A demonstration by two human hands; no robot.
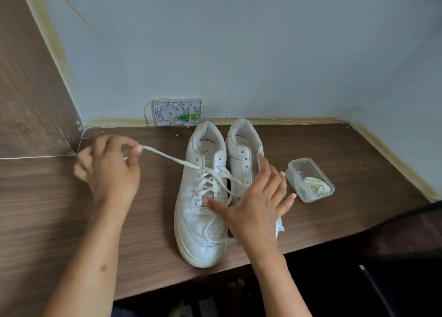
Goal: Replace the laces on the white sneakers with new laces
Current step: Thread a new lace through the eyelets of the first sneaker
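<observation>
Two white sneakers stand side by side on the wooden desk, toes toward me. The left sneaker (pixel 201 216) has a white lace (pixel 172 159) partly threaded through its eyelets. My left hand (pixel 110 170) pinches one end of that lace and holds it out taut to the left. My right hand (pixel 258 201) lies with fingers spread over the right sneaker (pixel 241 149), thumb on the left sneaker's tongue area. The other lace end loops loose over the left sneaker's toe. The right sneaker's visible eyelets are bare.
A small clear plastic tub (pixel 311 180) holding a bundled white lace sits right of the shoes. A white tissue (pixel 279 225) peeks out under my right wrist. A wall socket plate (pixel 177 112) is behind the shoes. The desk's front edge runs close below the shoes.
</observation>
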